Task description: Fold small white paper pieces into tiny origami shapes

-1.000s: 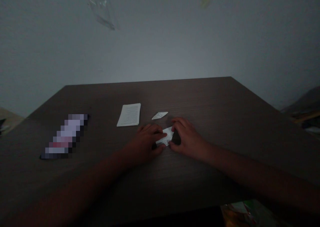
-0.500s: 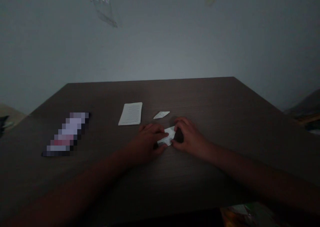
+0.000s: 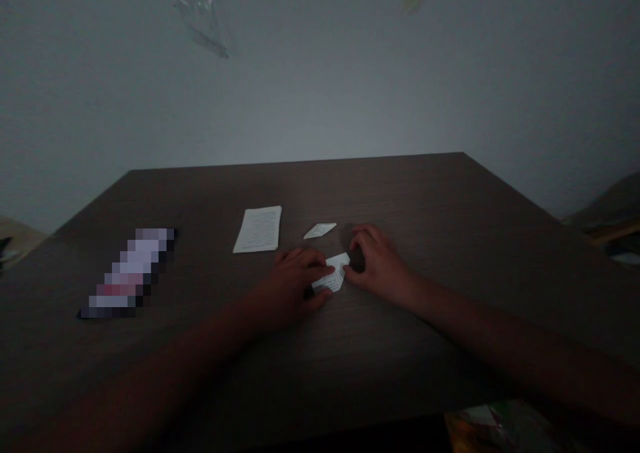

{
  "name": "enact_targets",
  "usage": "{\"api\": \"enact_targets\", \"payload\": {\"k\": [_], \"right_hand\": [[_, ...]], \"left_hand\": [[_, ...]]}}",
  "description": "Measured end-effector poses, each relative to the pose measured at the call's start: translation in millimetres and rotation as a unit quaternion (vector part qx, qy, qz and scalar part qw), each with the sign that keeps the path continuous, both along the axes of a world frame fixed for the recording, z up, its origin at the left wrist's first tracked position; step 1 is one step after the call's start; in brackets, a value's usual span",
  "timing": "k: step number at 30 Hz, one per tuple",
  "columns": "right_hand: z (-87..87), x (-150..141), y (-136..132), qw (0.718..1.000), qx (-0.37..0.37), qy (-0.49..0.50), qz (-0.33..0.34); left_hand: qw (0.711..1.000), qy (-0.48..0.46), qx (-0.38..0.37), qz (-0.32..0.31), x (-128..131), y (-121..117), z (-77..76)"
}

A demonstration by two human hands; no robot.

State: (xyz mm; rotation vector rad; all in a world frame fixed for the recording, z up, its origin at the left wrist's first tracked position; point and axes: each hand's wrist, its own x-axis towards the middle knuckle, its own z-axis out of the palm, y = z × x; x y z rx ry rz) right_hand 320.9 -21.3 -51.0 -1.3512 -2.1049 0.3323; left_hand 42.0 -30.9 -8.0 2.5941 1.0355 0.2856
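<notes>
A small piece of printed paper [image 3: 336,278] with folded corners lies on the table between my hands. My left hand [image 3: 295,280] holds its left side, the forefinger on top and the thumb at the near edge. At the right edge, my right hand [image 3: 377,260] has its thumb and forefinger curled round a corner of the paper; the exact contact is too dark to make out. Just beyond my hands lies a folded, diamond-shaped piece of printed paper [image 3: 320,230]. A stack of printed paper sheets [image 3: 257,230] rests farther left.
A phone [image 3: 130,270], blurred into blocks, lies on the left of the dark wooden table [image 3: 400,186]. A pale wall [image 3: 320,93] rises behind, with a clear plastic bag [image 3: 200,13] hanging on it. Colourful packaging [image 3: 490,430] shows below the near edge.
My right hand's thumb has moved up along the paper's right edge, uncovering its near right corner, which looks folded in. My left hand stays on the paper. The view has shifted slightly.
</notes>
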Motion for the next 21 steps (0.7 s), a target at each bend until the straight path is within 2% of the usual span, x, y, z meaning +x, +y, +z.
{"api": "enact_targets", "payload": {"k": [5, 12, 19, 21], "right_hand": [[0.3, -9, -15, 0.999, 0.000, 0.013, 0.038], [-2.3, 2, 10, 0.999, -0.007, -0.004, -0.031], [-5.8, 6, 12, 0.999, 0.018, 0.006, -0.026], [-2.1, 6, 8, 0.999, 0.047, 0.018, 0.003]], "left_hand": [[1.000, -0.002, -0.003, -0.006, 1, -1, 2.7], [1.000, -0.003, -0.001, -0.010, -3, 3, -4.6], [0.999, 0.019, -0.026, -0.017, -7, 10, -2.7], [0.999, 0.032, -0.037, -0.016, -8, 11, -1.3]]}}
